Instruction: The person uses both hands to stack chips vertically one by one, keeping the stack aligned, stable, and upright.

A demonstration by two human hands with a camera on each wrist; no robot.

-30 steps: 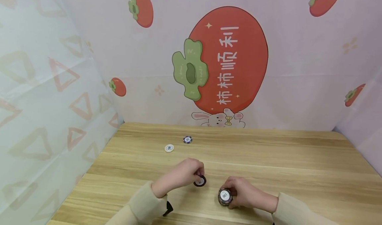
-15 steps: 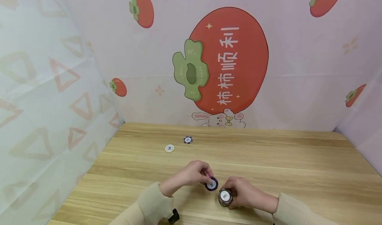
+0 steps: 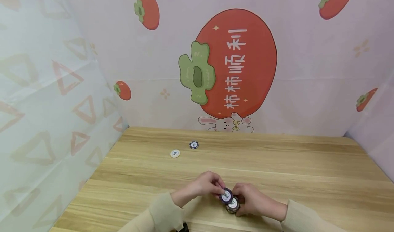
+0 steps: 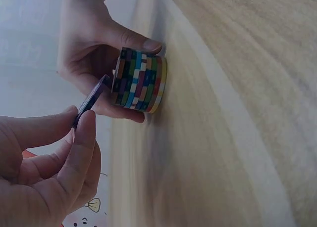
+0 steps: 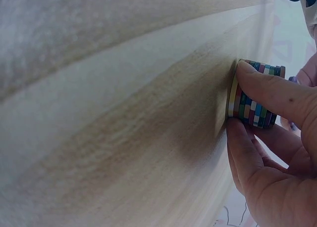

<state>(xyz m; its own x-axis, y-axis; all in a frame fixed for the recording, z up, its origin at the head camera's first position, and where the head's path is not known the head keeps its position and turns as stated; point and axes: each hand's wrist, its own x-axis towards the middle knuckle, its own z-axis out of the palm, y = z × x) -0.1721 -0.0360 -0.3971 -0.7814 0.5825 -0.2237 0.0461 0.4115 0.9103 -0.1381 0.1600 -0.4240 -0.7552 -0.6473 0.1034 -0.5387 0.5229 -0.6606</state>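
Observation:
My left hand pinches a dark purple poker chip marked 500 between thumb and fingers. In the left wrist view that chip is tilted, its far edge right at the top of a stack of poker chips. My right hand holds this stack upright on the table, thumb on one side and fingers on the other. The stack's top chip is marked 100, partly covered by the purple chip in the head view. Many colours band the stack's side in the right wrist view, with a yellow chip at the bottom.
A white chip marked 50 and a dark blue-and-white chip lie flat toward the back left of the wooden table. Behind the table hangs a pale cloth backdrop printed with persimmons; another cloth closes the left side.
My left hand has moved right with the purple chip, from apart on the left to overlapping the stack's top. The right hand and the stack have stayed in place.

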